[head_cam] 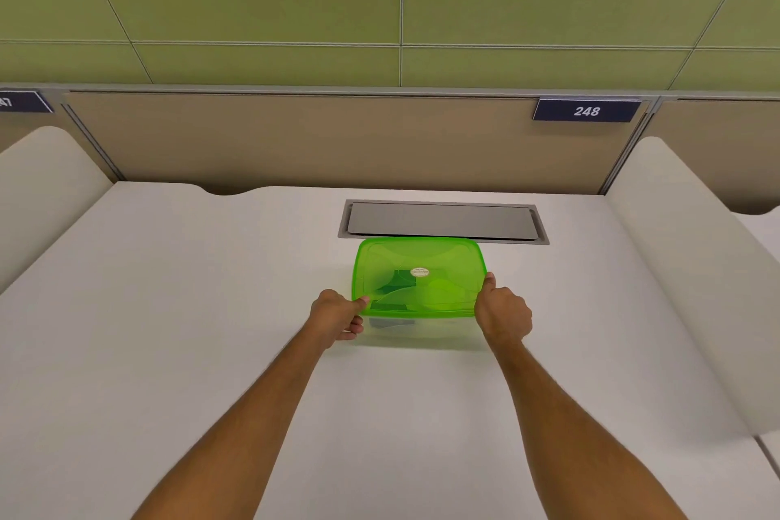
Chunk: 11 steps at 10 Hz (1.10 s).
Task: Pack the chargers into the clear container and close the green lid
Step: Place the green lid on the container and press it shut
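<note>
A translucent green lid (422,262) lies on top of the clear container (415,327), whose front wall shows just below the lid's near edge. Dark shapes, the chargers (394,291), show dimly through the lid. My left hand (339,315) grips the lid's near left corner, thumb on top. My right hand (502,310) grips the near right corner, thumb pressed along the lid's right edge. Both hands hold the container and lid together on the white desk (211,329).
A grey metal cable hatch (441,220) is set into the desk just behind the container. A tan partition with a sign reading 248 (586,111) runs along the back. White curved dividers (692,266) stand at both sides of the desk.
</note>
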Tool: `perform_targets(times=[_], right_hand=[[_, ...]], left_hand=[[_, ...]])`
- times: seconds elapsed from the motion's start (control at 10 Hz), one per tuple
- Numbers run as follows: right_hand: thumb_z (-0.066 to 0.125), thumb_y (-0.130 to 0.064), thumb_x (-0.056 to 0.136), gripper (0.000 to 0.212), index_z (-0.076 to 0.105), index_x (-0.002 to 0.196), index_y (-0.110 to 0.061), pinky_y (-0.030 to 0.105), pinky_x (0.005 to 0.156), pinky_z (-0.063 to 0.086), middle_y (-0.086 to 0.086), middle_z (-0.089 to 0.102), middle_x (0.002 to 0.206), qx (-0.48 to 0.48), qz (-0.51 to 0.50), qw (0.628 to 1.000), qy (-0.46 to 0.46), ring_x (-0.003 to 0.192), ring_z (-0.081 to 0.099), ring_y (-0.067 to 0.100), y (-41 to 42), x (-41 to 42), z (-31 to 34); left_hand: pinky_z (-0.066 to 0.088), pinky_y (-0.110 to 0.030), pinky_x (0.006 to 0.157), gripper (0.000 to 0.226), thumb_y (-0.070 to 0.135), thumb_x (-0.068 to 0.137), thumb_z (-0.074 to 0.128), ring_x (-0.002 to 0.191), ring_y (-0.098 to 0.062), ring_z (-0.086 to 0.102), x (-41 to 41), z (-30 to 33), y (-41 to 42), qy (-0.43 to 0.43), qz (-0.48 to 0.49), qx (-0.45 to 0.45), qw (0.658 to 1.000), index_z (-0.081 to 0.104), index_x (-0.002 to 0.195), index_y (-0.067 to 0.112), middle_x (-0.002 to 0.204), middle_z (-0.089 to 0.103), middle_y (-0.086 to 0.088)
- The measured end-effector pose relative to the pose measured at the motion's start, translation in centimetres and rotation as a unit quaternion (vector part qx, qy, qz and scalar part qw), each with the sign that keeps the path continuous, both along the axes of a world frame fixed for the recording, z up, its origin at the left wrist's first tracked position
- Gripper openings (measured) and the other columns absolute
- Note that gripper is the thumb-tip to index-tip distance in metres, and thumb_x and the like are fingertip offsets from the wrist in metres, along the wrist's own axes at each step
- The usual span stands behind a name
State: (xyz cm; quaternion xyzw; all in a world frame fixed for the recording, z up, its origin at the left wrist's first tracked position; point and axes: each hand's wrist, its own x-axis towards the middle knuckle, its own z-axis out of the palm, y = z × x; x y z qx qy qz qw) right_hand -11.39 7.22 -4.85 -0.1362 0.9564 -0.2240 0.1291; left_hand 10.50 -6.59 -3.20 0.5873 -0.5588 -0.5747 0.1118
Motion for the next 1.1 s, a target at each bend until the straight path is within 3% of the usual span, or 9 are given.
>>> perform_targets(times=[0.4, 0.6, 0.9, 1.0, 1.1], right_hand=[[0.022, -0.052, 0.098, 0.07, 0.066, 0.107, 0.001, 0.041, 0.084, 0.047, 0.024, 0.067, 0.109, -0.04, -0.028, 0.999, -0.011, 0.102, 0.062, 0.04, 0.0, 0.6, -0.3], [0.02, -0.054, 0.098, 0.071, 0.066, 0.11, -0.001, 0.042, 0.085, 0.047, 0.023, 0.066, 0.111, -0.04, -0.03, 0.999, -0.011, 0.104, 0.061, 0.039, 0.2, 1.0, 0.4], [0.018, -0.054, 0.098, 0.072, 0.064, 0.113, -0.002, 0.041, 0.087, 0.046, 0.021, 0.066, 0.114, -0.031, -0.016, 0.999, -0.028, 0.107, 0.06, 0.038, 0.8, 1.4, 1.3], [0.013, -0.06, 0.095, 0.076, 0.066, 0.112, -0.007, 0.038, 0.08, 0.044, 0.017, 0.066, 0.113, 0.007, 0.03, 0.999, -0.007, 0.104, 0.061, 0.036, 1.2, 1.3, 1.9], [0.011, -0.062, 0.094, 0.078, 0.068, 0.108, -0.01, 0.036, 0.074, 0.042, 0.013, 0.068, 0.108, 0.032, 0.068, 0.997, 0.029, 0.1, 0.062, 0.034, 1.2, 0.5, 3.0]], left_hand=[[0.057, -0.032, 0.057, 0.033, 0.025, 0.086, 0.068, 0.059, -0.023, 0.063, 0.1, 0.0, -0.9, 0.026, 0.007, 0.04, 0.999, 0.058, 0.087, -0.006, 0.071, 0.062, -0.016], [0.057, -0.036, 0.064, 0.027, 0.019, 0.086, 0.068, 0.062, -0.025, 0.062, 0.5, 0.3, -0.7, 0.07, 0.03, 0.095, 0.993, 0.056, 0.079, -0.004, 0.068, 0.06, -0.016], [0.058, -0.032, 0.053, 0.024, 0.017, 0.085, 0.07, 0.059, -0.024, 0.059, 0.7, 1.1, 0.0, 0.111, 0.06, 0.127, 0.984, 0.055, 0.079, -0.001, 0.067, 0.055, -0.015], [0.052, -0.03, 0.06, 0.036, 0.033, 0.079, 0.075, 0.062, -0.024, 0.062, 1.4, 1.7, 0.0, 0.027, -0.001, 0.097, 0.995, 0.06, 0.085, 0.001, 0.073, 0.064, -0.013], [0.043, -0.027, 0.059, 0.046, 0.047, 0.073, 0.076, 0.065, -0.023, 0.06, 1.3, 3.0, -0.6, -0.059, -0.054, -0.008, 0.997, 0.061, 0.081, 0.004, 0.075, 0.064, -0.009]])
